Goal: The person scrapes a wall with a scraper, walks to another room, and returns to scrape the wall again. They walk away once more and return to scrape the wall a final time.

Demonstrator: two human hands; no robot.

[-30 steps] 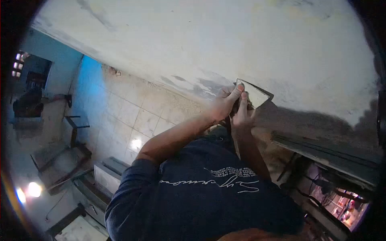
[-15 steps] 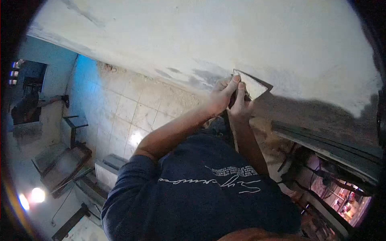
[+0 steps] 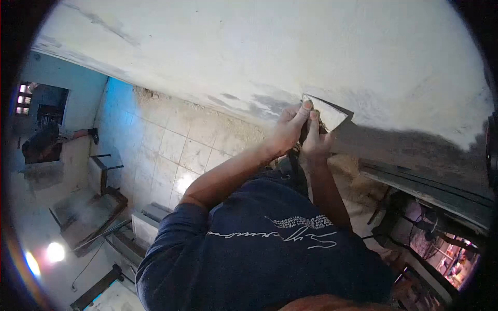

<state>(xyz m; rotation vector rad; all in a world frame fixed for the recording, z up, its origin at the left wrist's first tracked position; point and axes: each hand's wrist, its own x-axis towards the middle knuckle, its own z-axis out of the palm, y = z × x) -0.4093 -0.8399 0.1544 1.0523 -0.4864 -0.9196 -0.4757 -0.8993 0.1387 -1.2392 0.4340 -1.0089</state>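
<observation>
Both hands are closed on one flat plastering trowel (image 3: 329, 115), its pale face smeared white and its far edge dark. My left hand (image 3: 289, 127) grips it from the left, thumb pressed on the near corner. Close beside it, my right hand (image 3: 315, 143) holds the lower side, with a thumb on the face too. The fingers behind the trowel are hidden. The trowel lies at a tilt against the white-coated wall (image 3: 249, 46), just where the white coat meets a dark grey bare band (image 3: 404, 147). Grey patches show through the coat left of my hands.
Pale floor tiles (image 3: 174, 145) run along the wall's foot, dusty at the edge. A wooden chair (image 3: 91, 212) and grey boxes (image 3: 148, 223) stand at left. Another person (image 3: 44, 145) is at far left. A dark ledge (image 3: 425, 189) and a fan (image 3: 425, 233) are at right.
The whole view has shifted slightly, so the room at left sits a little further right and lower. Hands and trowel keep nearly the same place on the wall.
</observation>
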